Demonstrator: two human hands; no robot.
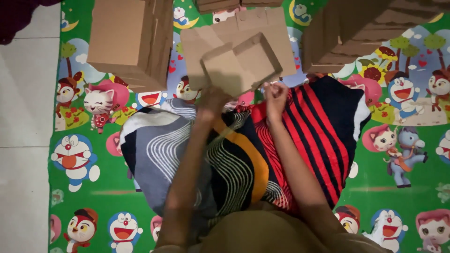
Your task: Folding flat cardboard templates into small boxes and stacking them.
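My left hand (pixel 213 100) grips the near edge of a small, partly folded brown cardboard box (pixel 241 63) held above my lap. My right hand (pixel 275 96) is closed just to the right of that box, close to its lower right corner; whether it pinches anything is hard to tell. A flat cardboard sheet (pixel 197 42) lies beneath and behind the small box. My legs are covered by a patterned cloth (pixel 243 150) in grey, black, orange and red stripes.
A stack of flat brown cardboard (pixel 131 40) stands at the upper left, another taller stack (pixel 347 30) at the upper right. A green cartoon-printed mat (pixel 93 154) covers the floor, with white tiles (pixel 23 117) along the left edge.
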